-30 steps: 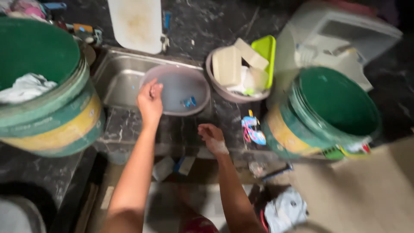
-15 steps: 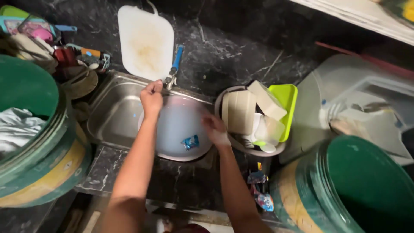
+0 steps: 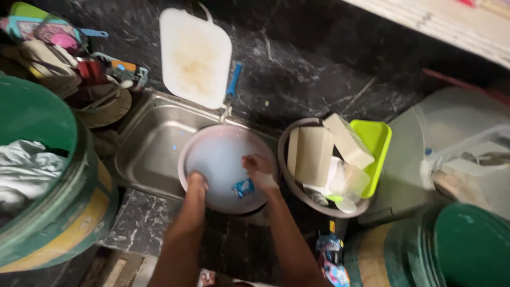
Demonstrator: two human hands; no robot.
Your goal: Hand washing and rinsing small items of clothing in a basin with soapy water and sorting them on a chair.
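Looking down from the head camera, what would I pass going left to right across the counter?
Big green bucket with cloth inside → steel sink → round basin of cloudy water with the left hand and right hand in it → bowl piled with containers → lime-green tray → second green bucket.

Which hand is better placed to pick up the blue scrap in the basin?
Probably the right hand: it rests inside the round basin beside the blue scrap; the left hand grips the near rim.
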